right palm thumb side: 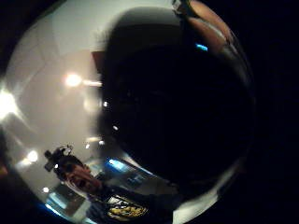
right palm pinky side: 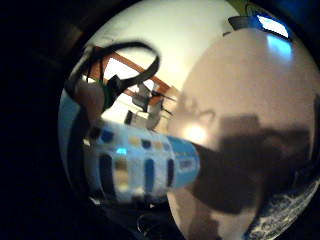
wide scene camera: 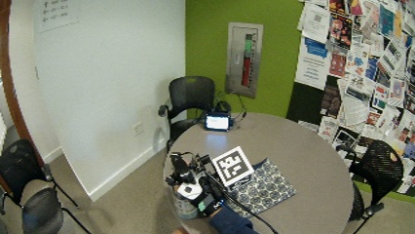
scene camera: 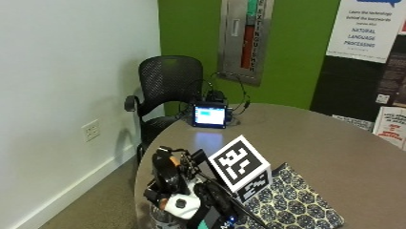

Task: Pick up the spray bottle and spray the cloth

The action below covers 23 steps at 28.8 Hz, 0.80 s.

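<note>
right hand (scene camera: pixel 181 191): fingers wrapped round the spray bottle (scene camera: pixel 166 217) at the table (scene camera: pixel 329 148) edge | bottle: inside the curled fingers, its body below them | cloth (scene camera: pixel 292 202): flat, just right of fingers

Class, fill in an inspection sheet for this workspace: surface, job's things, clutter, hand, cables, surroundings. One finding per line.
Surface: round grey table, bare at the far side.
Job's things: spray bottle at the near edge under the gloved right hand; patterned cloth flat beside it.
Clutter: small lit screen at the far edge.
Hand: on the bottle top; fingers' closure cannot be told.
Cables: black leads behind the screen.
Surroundings: black chair, green wall, posters.
</note>
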### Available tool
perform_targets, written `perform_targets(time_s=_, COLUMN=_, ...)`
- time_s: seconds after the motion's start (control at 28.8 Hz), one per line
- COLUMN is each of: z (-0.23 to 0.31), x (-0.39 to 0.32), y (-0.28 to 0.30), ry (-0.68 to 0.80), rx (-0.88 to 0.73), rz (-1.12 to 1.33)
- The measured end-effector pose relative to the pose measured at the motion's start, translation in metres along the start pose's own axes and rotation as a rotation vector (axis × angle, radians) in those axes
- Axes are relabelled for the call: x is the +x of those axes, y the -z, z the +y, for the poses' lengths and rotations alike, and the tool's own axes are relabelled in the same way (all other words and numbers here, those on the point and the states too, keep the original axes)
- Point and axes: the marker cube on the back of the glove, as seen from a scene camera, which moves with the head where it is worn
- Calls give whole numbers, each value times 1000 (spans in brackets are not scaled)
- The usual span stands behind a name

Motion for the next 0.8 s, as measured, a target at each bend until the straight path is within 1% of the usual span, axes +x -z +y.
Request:
perform_targets(time_s=0.1, z=17, x=10, y=22, ry=-19, rx=-80, rz=103)
perform_targets(time_s=0.17, z=38, x=14, y=45, ry=-10, rx=-99, rz=194)
perform_targets(time_s=0.31, z=93, x=14, y=94, ry=5, rx=-60, rz=441)
perform_targets(time_s=0.42, z=129, x=15, y=116, ry=-11, rx=-20, rz=580)
perform_targets(time_s=0.59, z=167, x=16, y=133, ry=-70, rx=12, rz=648)
perform_targets(time_s=0.8, z=226, x=12, y=161, ry=-213, rx=9, rz=829)
